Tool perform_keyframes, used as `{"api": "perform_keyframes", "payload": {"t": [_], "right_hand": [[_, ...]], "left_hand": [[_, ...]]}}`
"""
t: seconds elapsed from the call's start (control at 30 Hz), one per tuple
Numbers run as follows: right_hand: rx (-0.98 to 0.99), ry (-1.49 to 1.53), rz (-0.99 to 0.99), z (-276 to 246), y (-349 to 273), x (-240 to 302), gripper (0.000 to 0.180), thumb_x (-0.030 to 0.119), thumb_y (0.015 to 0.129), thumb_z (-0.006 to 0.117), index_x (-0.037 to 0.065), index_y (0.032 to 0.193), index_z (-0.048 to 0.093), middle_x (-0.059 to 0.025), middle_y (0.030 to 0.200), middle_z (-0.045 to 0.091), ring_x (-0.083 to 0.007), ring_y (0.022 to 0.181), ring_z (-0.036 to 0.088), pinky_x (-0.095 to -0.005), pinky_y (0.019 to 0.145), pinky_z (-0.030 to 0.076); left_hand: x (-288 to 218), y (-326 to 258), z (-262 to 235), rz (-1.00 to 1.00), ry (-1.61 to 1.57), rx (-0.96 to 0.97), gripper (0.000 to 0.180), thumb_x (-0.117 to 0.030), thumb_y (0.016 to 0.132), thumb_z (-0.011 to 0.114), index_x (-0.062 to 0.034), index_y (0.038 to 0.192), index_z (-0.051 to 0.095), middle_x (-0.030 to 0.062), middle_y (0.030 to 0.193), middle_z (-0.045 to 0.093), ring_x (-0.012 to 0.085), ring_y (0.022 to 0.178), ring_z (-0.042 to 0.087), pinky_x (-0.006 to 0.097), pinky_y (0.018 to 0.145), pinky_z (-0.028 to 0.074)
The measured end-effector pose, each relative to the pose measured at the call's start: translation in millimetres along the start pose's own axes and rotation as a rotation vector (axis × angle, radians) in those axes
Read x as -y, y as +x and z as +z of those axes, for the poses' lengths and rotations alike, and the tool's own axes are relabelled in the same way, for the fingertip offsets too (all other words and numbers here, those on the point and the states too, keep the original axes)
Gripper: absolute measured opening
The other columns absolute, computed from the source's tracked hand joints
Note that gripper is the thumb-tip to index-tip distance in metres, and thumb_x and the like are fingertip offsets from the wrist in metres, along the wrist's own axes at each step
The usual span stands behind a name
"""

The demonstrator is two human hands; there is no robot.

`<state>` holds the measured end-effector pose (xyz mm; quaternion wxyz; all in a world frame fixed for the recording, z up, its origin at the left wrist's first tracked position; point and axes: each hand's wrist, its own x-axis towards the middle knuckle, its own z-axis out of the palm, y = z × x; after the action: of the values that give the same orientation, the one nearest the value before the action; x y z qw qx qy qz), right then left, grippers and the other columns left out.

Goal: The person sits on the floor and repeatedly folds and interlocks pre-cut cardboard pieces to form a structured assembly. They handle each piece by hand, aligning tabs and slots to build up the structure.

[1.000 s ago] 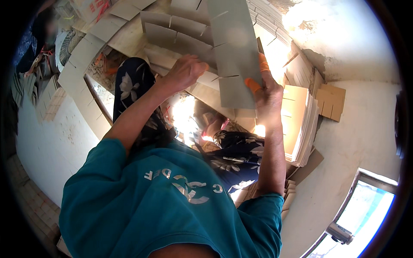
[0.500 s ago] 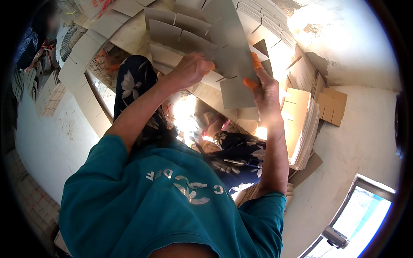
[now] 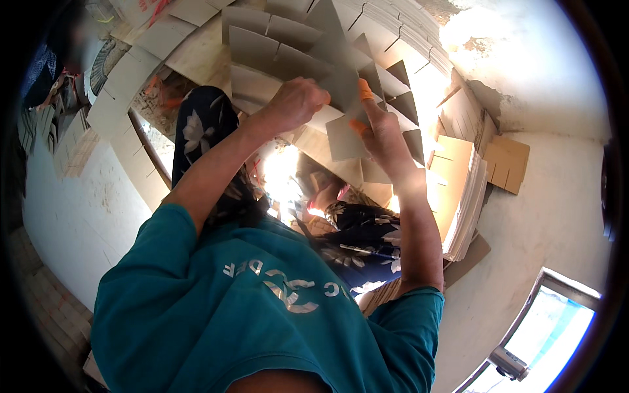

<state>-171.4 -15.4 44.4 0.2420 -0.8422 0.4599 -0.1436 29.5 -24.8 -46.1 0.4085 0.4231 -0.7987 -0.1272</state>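
A slotted grey cardboard strip [image 3: 342, 85] stands tilted over a grid of interlocked cardboard dividers [image 3: 300, 60]. My right hand [image 3: 386, 136], with orange covers on the thumb and a finger, is closed on the strip's right edge. To the left, my left hand [image 3: 293, 105] is curled into a pinch at the near side of the grid, with orange on a fingertip too. What lies between its fingers is hidden. Open triangular cells of the grid show just beyond my right hand.
Stacked slotted cardboard sheets [image 3: 400, 29] lie at the far right, with another stack [image 3: 452, 190] beside my right forearm. A brown slotted piece [image 3: 506, 162] leans by the wall. Cardboard sheets [image 3: 124, 85] line the left. Another person [image 3: 49, 59] is at the far left.
My right hand has moved left with the cardboard strip, uncovering more grid cells on the right. My left hand has barely shifted and stays closed.
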Motion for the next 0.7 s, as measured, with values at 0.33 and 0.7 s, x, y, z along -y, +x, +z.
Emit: {"api": "perform_keyframes", "payload": {"t": [0.33, 0.7], "right_hand": [[-0.170, -0.090, -0.096, 44.3, -21.8, -13.3, 0.080, -0.005, 0.073, 0.058, -0.003, 0.143, 0.022, -0.0169, 0.066, 0.059, -0.0325, 0.060, 0.060, -0.0400, 0.054, 0.047], [-0.127, -0.166, -0.027, 46.3, -35.7, -0.5, 0.084, -0.006, 0.069, 0.056, -0.002, 0.145, 0.018, -0.0165, 0.063, 0.057, -0.0316, 0.055, 0.059, -0.0398, 0.049, 0.046]], "left_hand": [[-5.4, 0.7, -5.9, -0.056, -0.013, 0.156, 0.015, -0.005, 0.069, 0.069, -0.0043, 0.084, 0.065, 0.0134, 0.070, 0.059, 0.0315, 0.071, 0.057, 0.041, 0.066, 0.046], [91.5, 60.9, -39.3, -0.011, 0.288, -0.096, 0.028, 0.003, 0.075, 0.061, -0.0065, 0.101, 0.064, 0.0151, 0.087, 0.063, 0.0333, 0.089, 0.058, 0.042, 0.076, 0.048]]}}
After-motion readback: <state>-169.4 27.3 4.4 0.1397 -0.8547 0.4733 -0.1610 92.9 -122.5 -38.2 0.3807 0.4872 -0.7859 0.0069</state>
